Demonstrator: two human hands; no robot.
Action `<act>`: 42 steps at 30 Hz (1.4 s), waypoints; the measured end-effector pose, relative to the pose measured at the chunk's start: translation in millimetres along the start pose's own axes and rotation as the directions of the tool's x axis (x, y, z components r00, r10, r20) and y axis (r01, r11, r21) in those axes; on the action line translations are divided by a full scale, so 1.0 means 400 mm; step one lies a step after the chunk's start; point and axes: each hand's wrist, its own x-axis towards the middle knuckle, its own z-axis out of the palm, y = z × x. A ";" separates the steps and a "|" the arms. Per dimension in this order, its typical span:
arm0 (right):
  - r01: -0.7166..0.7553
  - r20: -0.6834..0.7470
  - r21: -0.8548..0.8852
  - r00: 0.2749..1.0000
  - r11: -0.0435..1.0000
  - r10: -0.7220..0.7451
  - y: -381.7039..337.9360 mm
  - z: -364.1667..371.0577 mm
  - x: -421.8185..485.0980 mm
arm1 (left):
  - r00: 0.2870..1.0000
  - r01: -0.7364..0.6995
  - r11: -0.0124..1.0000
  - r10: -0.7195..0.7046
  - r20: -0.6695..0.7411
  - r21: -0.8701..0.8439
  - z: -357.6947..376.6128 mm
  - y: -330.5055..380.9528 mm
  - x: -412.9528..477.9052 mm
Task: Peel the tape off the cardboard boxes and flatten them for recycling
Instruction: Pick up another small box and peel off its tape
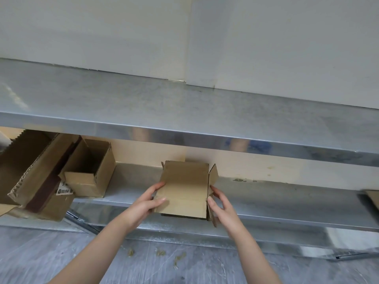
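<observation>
A small brown cardboard box [184, 187] rests at the front edge of the lower metal shelf [276, 203], its flaps loose at the right side. My left hand [150, 199] grips the box's left edge, thumb on top. My right hand [219, 203] touches the right side flap with fingers spread, not closed around it. No tape shows on the box's visible faces.
At the left of the lower shelf stand an open small box [92, 171] and larger cardboard pieces [34, 171] leaning over the edge. The upper metal shelf [184, 111] juts out overhead. Another cardboard corner [372, 196] shows far right. Scraps [160, 253] lie on the grey floor.
</observation>
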 end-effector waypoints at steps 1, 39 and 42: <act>-0.042 0.033 0.074 0.999 0.996 0.040 -0.001 -0.001 -0.001 | 0.999 0.003 1.000 -0.003 0.034 -0.007 -0.005 -0.001 -0.002; 0.026 0.009 0.215 1.000 0.976 -0.028 -0.014 0.023 -0.033 | 0.879 -0.131 0.884 0.313 -0.360 0.448 0.066 0.009 0.015; 0.017 0.021 0.214 1.000 0.977 -0.022 -0.010 0.020 -0.029 | 0.912 -0.156 0.899 0.290 -0.291 0.408 0.050 0.014 -0.006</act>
